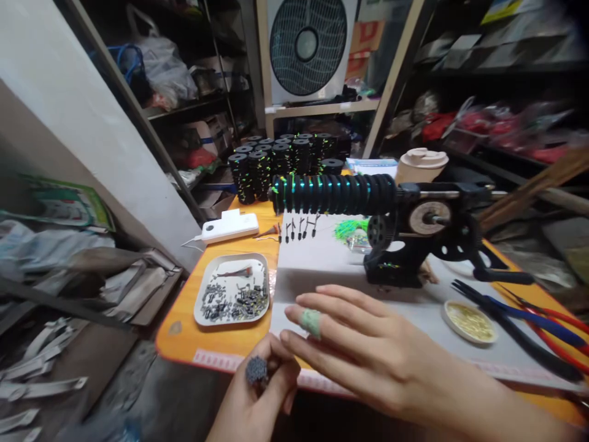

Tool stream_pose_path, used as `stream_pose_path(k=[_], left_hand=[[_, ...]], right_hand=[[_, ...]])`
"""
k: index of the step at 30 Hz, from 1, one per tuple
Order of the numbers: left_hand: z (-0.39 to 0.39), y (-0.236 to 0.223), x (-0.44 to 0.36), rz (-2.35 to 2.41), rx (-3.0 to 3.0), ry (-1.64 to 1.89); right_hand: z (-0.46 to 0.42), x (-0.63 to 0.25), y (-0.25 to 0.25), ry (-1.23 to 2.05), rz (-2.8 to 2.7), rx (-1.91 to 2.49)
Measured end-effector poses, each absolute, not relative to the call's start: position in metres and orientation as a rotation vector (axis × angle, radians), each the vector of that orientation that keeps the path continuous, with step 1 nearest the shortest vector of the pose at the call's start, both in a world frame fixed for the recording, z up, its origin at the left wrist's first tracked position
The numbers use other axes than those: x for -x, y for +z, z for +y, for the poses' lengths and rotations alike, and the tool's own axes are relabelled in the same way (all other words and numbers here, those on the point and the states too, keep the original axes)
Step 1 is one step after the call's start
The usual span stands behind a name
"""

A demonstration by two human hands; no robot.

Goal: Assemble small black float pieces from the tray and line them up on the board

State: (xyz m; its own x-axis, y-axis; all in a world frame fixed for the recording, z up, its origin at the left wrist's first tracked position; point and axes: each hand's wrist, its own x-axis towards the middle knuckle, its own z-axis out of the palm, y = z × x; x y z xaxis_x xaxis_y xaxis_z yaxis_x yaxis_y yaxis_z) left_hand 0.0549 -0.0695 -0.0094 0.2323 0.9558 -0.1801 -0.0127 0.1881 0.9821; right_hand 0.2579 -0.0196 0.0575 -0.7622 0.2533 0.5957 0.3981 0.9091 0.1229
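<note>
I saw the left hand [248, 406] gripping the dark bundle [256, 370], long axis seemingly running toward the camera, at 8 o'clock from the fingertips of the right hand [375, 347], open just beside it.

- Box fan [308, 46], upper center, dark round grille in a white frame. Orange-red boxes [367, 46] just right of it.
- Dark shelving, upper left: clear plastic bag [165, 70], blue wire-like item [129, 61] beside it.
- Dark shelving, upper right: red and pink items in plastic [492, 123], blurred.
- Lidded beige cup [422, 166], upright, right of center.
- White power unit [230, 228] with white cable, left of center, on orange tabletop [179, 344].
- Pale wall [96, 123], left.
- Green-and-white packet [69, 196], left edge.
- Light flat strips [43, 390], lower left.
</note>
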Motion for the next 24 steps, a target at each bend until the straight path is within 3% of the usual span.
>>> stream_pose_path(k=[6, 12, 18, 24], left_hand=[[-0.066, 0.005, -0.023, 1.232, -1.252, 0.869], [0.011, 0.018, 0.019, 1.657, -1.889, 0.906], [0.067, 0.010, 0.021, 1.752, -1.994, 0.808], [0.029, 0.025, -0.006, 1.670, -1.901, 0.995]], right_hand=[[0.001, -0.243, 0.044, -0.256, -2.595, 0.268], [0.006, -0.243, 0.030, -0.213, -2.447, 0.473], [0.004, -0.247, 0.020, 0.178, -2.287, 0.732], [0.003, -0.246, 0.021, 0.579, -2.130, 0.737]])
